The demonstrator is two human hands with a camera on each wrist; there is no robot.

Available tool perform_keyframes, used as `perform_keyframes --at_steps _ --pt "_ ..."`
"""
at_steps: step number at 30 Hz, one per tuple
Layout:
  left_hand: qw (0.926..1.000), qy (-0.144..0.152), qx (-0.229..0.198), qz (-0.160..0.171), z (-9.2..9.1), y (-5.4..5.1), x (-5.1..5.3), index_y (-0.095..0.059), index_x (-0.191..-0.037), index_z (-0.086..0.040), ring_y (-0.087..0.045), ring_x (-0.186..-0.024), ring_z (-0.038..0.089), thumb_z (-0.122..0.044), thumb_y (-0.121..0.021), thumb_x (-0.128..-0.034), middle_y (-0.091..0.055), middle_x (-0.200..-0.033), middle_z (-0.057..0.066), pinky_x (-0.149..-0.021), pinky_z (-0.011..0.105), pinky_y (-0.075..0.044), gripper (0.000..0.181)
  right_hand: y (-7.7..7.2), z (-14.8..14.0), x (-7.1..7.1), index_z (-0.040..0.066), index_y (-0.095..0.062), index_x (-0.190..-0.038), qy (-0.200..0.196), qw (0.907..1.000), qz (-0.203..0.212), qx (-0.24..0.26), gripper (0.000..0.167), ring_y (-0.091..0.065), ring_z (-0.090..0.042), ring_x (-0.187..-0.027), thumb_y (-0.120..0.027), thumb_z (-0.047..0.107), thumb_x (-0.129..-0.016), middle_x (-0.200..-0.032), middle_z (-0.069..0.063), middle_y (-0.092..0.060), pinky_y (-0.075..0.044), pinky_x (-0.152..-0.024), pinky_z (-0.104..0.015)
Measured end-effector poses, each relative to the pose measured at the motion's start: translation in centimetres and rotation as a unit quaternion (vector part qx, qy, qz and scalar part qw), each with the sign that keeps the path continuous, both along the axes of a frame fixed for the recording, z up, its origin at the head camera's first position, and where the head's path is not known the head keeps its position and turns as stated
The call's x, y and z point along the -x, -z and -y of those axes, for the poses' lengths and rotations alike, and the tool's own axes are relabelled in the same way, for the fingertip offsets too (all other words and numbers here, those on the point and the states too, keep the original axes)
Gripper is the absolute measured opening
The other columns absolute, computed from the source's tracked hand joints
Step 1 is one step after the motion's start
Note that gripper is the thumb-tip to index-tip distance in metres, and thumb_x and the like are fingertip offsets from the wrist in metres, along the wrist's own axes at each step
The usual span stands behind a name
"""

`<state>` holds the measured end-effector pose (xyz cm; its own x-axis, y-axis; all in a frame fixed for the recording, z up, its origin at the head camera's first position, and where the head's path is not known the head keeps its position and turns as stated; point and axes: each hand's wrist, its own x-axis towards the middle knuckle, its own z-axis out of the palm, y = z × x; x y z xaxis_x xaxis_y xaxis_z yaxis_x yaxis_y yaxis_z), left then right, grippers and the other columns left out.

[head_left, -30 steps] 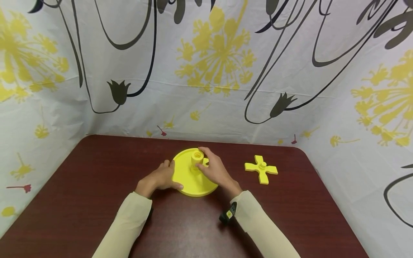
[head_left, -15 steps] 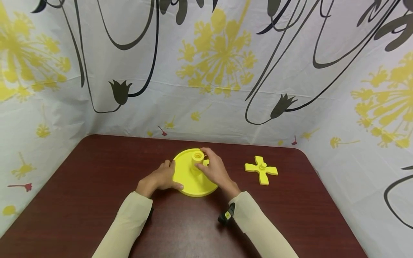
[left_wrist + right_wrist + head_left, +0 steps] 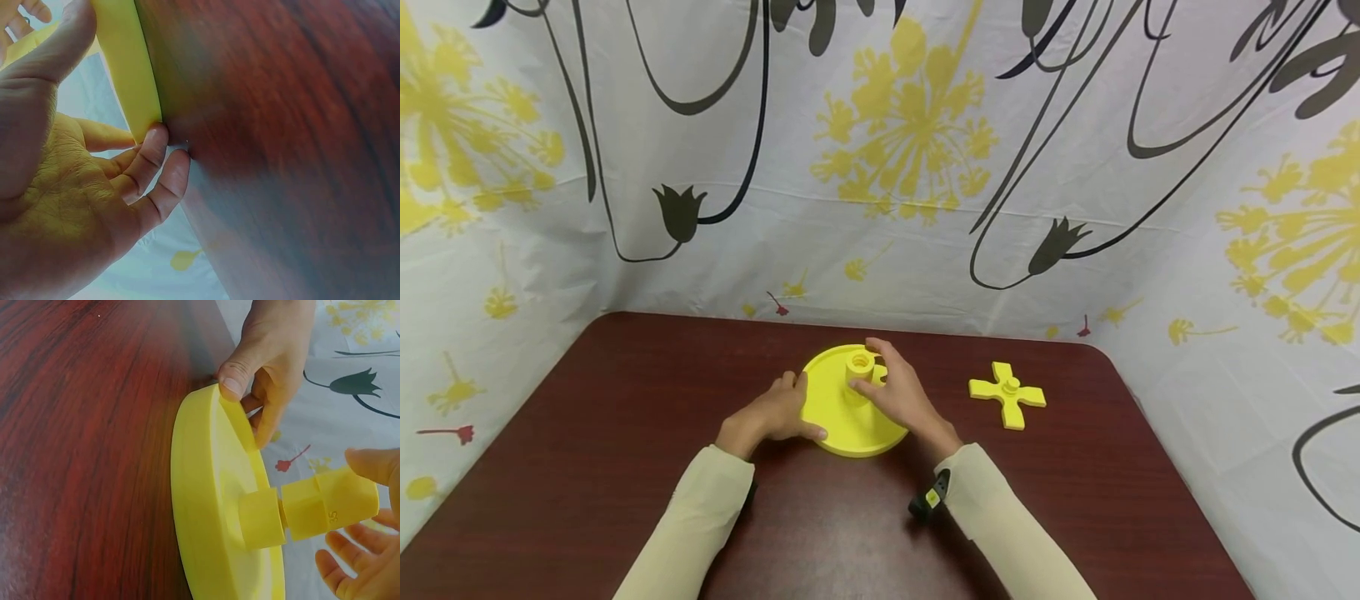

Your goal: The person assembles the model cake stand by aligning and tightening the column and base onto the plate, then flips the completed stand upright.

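Observation:
A round yellow plate (image 3: 850,432) with a raised rim lies on the table, and a yellow cylinder (image 3: 858,367) stands upright on it. My left hand (image 3: 775,412) grips the rim at the left, thumb in front; its thumb and fingers also show on the rim in the right wrist view. The right hand (image 3: 904,397) is around the cylinder, its thumb touching it and its fingers spread apart. In the right wrist view, a faceted yellow piece (image 3: 329,503) marked 35 sits over a short post (image 3: 261,519), a narrow neck between them.
A flat yellow cross (image 3: 1009,393) with a central knob lies to the right on the dark red table (image 3: 625,433). Part of another yellow piece (image 3: 878,374) shows behind the right thumb. A patterned cloth (image 3: 880,283) hangs behind and beside the table.
The right hand's fingers have drawn slightly away from the cylinder, widening the gap. The left hand, plate and cross stay where they were.

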<state>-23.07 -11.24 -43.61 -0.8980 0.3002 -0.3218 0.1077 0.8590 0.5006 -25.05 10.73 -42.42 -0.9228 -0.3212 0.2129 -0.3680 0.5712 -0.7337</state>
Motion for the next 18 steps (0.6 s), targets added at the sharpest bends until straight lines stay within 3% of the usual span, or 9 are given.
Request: perform_keyframes --at_steps 7,18 --pt "1.0000 0.001 -0.002 -0.002 0.04 0.07 0.07 -0.010 -0.157 0.005 -0.034 -0.134 0.037 -0.046 -0.077 -0.0844 -0.023 -0.152 0.028 -0.104 0.050 -0.038 0.111 -0.11 -0.14 -0.04 0.009 -0.041 -0.148 -0.031 0.9995 0.008 -0.001 0.064 -0.050 -0.028 -0.131 -0.070 0.010 -0.092 -0.147 -0.012 -0.048 -0.048 -0.098 -0.048" --pt "0.9999 -0.003 -0.010 -0.001 0.05 0.11 0.02 -0.010 -0.157 0.005 -0.036 -0.129 0.035 -0.044 -0.078 -0.0838 -0.026 -0.149 0.026 -0.103 0.049 -0.038 0.111 0.00 -0.02 -0.08 0.007 -0.046 -0.145 -0.012 0.9998 -0.003 -0.018 0.058 -0.053 -0.029 -0.128 -0.069 0.006 -0.091 -0.143 -0.013 -0.053 -0.050 -0.095 -0.048"
